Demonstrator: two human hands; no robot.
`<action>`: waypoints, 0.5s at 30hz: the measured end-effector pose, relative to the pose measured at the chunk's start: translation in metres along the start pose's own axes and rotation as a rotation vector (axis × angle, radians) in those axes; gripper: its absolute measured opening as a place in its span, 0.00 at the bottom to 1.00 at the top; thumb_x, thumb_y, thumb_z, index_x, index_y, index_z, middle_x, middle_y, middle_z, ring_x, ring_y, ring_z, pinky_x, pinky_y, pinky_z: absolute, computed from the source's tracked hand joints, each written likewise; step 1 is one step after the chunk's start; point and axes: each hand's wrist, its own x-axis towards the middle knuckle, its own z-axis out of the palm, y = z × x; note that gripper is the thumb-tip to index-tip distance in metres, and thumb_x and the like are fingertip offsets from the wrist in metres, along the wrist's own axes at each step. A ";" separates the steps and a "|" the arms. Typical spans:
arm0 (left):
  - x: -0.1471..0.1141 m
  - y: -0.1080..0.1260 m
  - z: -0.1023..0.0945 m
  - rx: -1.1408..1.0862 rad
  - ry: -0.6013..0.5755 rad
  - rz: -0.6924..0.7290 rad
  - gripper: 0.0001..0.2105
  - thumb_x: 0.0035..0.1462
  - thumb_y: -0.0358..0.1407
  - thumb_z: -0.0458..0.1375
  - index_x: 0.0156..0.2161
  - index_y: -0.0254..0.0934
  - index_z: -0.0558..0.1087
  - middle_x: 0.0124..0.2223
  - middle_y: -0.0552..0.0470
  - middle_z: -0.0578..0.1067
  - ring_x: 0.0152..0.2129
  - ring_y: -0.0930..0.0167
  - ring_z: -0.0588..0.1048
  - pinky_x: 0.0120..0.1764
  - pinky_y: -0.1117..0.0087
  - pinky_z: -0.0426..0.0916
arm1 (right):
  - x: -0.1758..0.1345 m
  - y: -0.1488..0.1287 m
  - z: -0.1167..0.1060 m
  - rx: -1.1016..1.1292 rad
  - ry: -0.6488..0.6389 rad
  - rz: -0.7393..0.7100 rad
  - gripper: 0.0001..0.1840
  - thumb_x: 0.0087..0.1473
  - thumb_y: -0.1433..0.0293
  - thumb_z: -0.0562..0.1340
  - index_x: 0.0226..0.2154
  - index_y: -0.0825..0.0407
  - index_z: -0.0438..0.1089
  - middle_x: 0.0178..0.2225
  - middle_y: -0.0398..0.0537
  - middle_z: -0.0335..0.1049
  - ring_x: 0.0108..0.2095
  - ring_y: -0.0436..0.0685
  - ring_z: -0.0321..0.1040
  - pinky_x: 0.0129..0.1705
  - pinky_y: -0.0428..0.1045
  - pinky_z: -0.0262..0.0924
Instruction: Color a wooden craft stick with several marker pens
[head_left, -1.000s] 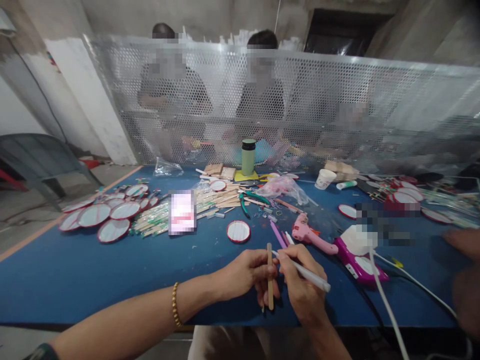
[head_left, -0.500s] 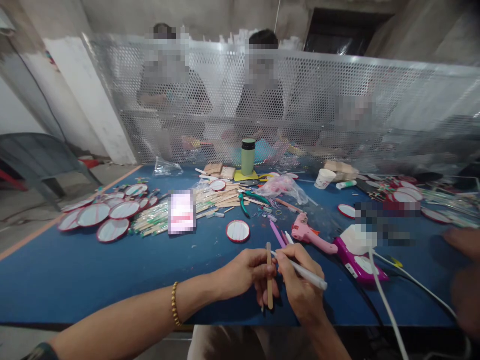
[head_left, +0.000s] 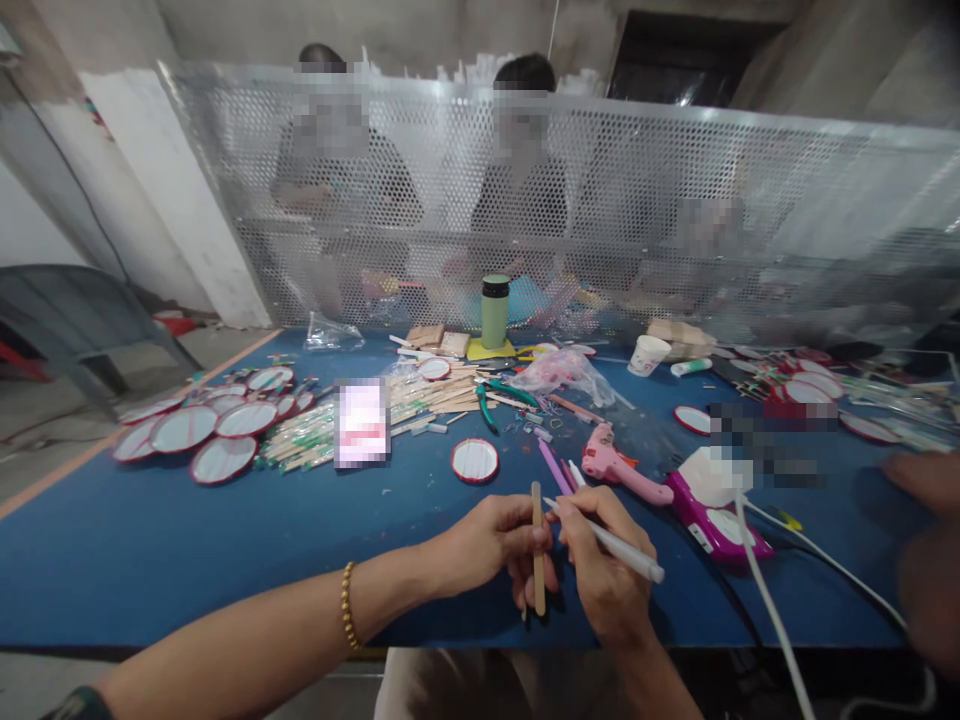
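The left hand (head_left: 499, 540) is closed, pinching a flat wooden stick (head_left: 539, 585) between thumb and fingers, low in the center of the view, near the table's front edge. The stick's length runs up and down in the view. The right hand (head_left: 604, 560) grips a white pen (head_left: 626, 550) in a writing hold, its tip just beside the stick's upper part; whether they touch, I cannot tell. A bracelet of gold beads (head_left: 347, 605) circles the left wrist.

On the blue table (head_left: 300, 530), just beyond the hands, lie a round, red-rimmed disc (head_left: 475, 460) and a purple pen (head_left: 553, 465). To the right are a pink glue gun (head_left: 626, 475) and a magenta block (head_left: 697, 515). Farther back are scattered wooden sticks (head_left: 457, 395), green-handled pliers (head_left: 486, 410), a green bottle (head_left: 494, 318) and a paper cup (head_left: 648, 356). More red-rimmed discs (head_left: 184, 428) overlap at left. Behind the table stands a perforated metal screen (head_left: 435, 190), people visible through it.
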 end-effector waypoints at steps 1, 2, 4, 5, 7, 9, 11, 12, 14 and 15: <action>0.000 0.000 0.000 0.006 0.000 0.001 0.27 0.49 0.60 0.62 0.34 0.35 0.65 0.27 0.51 0.75 0.18 0.74 0.72 0.22 0.73 0.67 | 0.000 0.000 0.000 0.005 -0.001 0.001 0.14 0.58 0.65 0.59 0.23 0.51 0.70 0.18 0.40 0.70 0.15 0.47 0.62 0.19 0.42 0.58; 0.000 0.000 0.000 0.010 0.000 0.003 0.27 0.49 0.60 0.62 0.34 0.35 0.65 0.27 0.51 0.75 0.18 0.74 0.72 0.22 0.73 0.67 | 0.000 0.000 0.000 0.010 -0.003 0.000 0.15 0.58 0.65 0.59 0.23 0.51 0.70 0.18 0.40 0.70 0.15 0.47 0.62 0.19 0.42 0.58; 0.000 -0.001 0.000 0.010 0.001 0.005 0.27 0.50 0.60 0.62 0.33 0.35 0.65 0.28 0.51 0.75 0.18 0.74 0.72 0.22 0.73 0.67 | 0.000 0.001 0.000 0.014 0.001 -0.005 0.15 0.59 0.65 0.59 0.23 0.51 0.69 0.17 0.39 0.69 0.15 0.47 0.61 0.19 0.42 0.57; 0.000 -0.001 0.000 0.008 0.002 0.005 0.27 0.50 0.60 0.62 0.33 0.35 0.65 0.28 0.51 0.75 0.18 0.74 0.72 0.22 0.73 0.67 | 0.000 0.001 0.000 0.015 0.004 -0.008 0.15 0.59 0.64 0.59 0.22 0.51 0.69 0.17 0.39 0.69 0.15 0.47 0.61 0.18 0.42 0.57; 0.000 -0.001 0.000 0.008 0.005 0.003 0.27 0.49 0.60 0.62 0.33 0.35 0.65 0.28 0.51 0.75 0.18 0.74 0.72 0.22 0.73 0.67 | 0.000 0.001 0.000 0.015 0.000 -0.012 0.15 0.59 0.64 0.59 0.22 0.51 0.69 0.17 0.39 0.69 0.15 0.47 0.61 0.18 0.42 0.57; 0.000 -0.001 0.000 0.016 0.002 0.005 0.27 0.49 0.60 0.62 0.33 0.35 0.65 0.27 0.51 0.75 0.18 0.75 0.72 0.22 0.73 0.67 | 0.000 0.001 0.001 0.016 -0.008 -0.009 0.15 0.59 0.64 0.59 0.23 0.51 0.70 0.17 0.39 0.69 0.16 0.47 0.62 0.19 0.42 0.58; 0.000 0.000 0.001 0.025 0.001 0.008 0.27 0.49 0.61 0.61 0.33 0.36 0.65 0.27 0.51 0.75 0.18 0.75 0.72 0.22 0.73 0.67 | 0.000 0.001 0.000 0.011 -0.013 -0.004 0.16 0.59 0.64 0.59 0.23 0.51 0.70 0.17 0.39 0.69 0.16 0.47 0.63 0.19 0.42 0.58; 0.000 0.000 0.001 0.030 0.003 0.009 0.27 0.49 0.61 0.61 0.33 0.36 0.64 0.27 0.51 0.75 0.18 0.75 0.72 0.22 0.73 0.67 | 0.001 0.001 0.000 0.006 -0.014 -0.003 0.16 0.59 0.64 0.59 0.23 0.51 0.70 0.17 0.39 0.69 0.16 0.47 0.63 0.19 0.42 0.58; 0.000 0.000 0.001 0.033 0.004 0.008 0.27 0.49 0.61 0.61 0.32 0.36 0.64 0.27 0.51 0.75 0.18 0.75 0.71 0.22 0.73 0.67 | 0.001 0.000 0.000 0.000 -0.018 -0.004 0.16 0.59 0.64 0.59 0.23 0.51 0.70 0.17 0.39 0.69 0.15 0.48 0.63 0.18 0.42 0.57; 0.000 0.000 0.001 0.033 0.002 0.008 0.27 0.49 0.61 0.61 0.32 0.36 0.64 0.27 0.52 0.75 0.18 0.75 0.71 0.22 0.73 0.67 | 0.001 0.000 0.000 0.000 -0.020 -0.005 0.16 0.59 0.64 0.59 0.23 0.51 0.70 0.17 0.40 0.70 0.16 0.48 0.63 0.19 0.42 0.58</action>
